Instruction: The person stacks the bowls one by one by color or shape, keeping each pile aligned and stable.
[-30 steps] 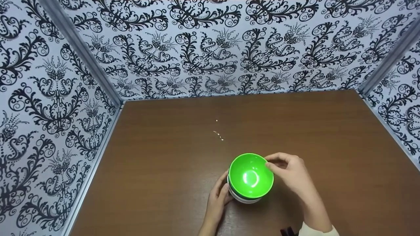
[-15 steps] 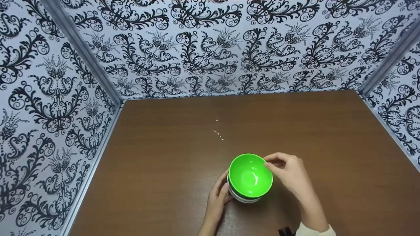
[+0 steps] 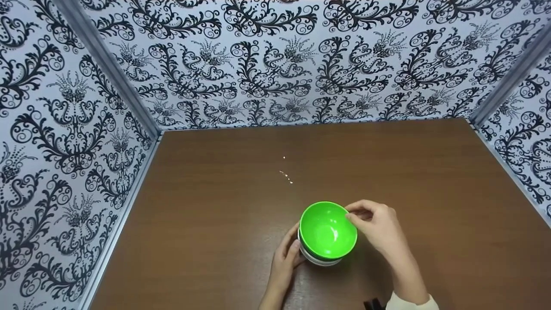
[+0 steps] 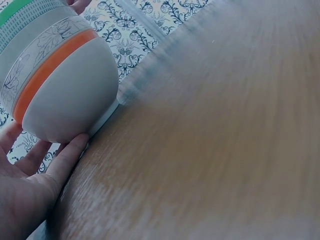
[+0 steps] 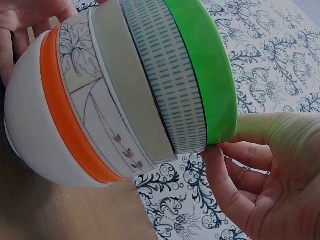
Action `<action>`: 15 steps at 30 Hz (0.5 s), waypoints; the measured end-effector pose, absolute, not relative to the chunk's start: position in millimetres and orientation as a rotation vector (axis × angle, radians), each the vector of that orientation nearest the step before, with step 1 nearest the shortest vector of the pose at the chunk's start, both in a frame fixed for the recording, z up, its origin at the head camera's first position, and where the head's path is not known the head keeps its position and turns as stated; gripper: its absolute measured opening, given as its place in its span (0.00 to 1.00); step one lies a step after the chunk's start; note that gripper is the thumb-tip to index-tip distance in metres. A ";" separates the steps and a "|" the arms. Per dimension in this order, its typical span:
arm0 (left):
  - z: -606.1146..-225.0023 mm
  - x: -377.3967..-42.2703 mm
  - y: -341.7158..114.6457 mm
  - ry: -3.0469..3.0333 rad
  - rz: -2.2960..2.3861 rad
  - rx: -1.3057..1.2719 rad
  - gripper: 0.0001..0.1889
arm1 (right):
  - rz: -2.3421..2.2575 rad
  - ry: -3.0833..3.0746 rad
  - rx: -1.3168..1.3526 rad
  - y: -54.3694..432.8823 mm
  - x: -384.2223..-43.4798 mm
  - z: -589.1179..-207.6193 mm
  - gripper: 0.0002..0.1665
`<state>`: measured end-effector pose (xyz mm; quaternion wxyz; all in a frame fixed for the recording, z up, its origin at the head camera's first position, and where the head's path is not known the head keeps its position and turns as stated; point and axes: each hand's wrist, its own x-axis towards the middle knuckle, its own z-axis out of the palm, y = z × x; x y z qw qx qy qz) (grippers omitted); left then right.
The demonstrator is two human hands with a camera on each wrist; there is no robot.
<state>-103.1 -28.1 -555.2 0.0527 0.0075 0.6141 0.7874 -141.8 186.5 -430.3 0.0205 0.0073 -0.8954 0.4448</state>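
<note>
A stack of several nested bowls stands near the table's front, topped by a bright green bowl [image 3: 328,230]. Below it, the right wrist view shows a bowl with teal dashes [image 5: 167,75], a floral-patterned bowl [image 5: 97,105], an orange band [image 5: 70,115] and a white bowl [image 5: 37,110] at the bottom. My left hand [image 3: 282,262] cups the stack's left side low down; in the left wrist view its thumb touches the lowest bowl near its base. With thumb and fingers my right hand [image 3: 381,224] pinches the green bowl's right rim.
Beyond the stack, small white specks [image 3: 286,175] lie on the brown wooden table [image 3: 206,193]. Patterned panels [image 3: 275,64] enclose the back and both sides. A dark object [image 3: 373,304] shows beside the right sleeve at the bottom edge.
The green bowl and the right hand have shifted very slightly left. The right sleeve has drifted a little left too. Both hands keep their hold.
</note>
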 end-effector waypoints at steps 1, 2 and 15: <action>-555.2 -103.1 -28.2 1.865 2.395 0.022 0.26 | 1.374 -2.780 0.022 186.4 -141.9 -430.7 0.06; -555.1 -103.2 -28.2 1.866 2.392 0.020 0.26 | 1.367 -2.784 0.022 186.3 -142.0 -431.2 0.06; -554.0 -103.5 -27.0 1.881 2.371 -0.012 0.28 | 1.334 -2.790 0.043 187.5 -142.3 -436.2 0.07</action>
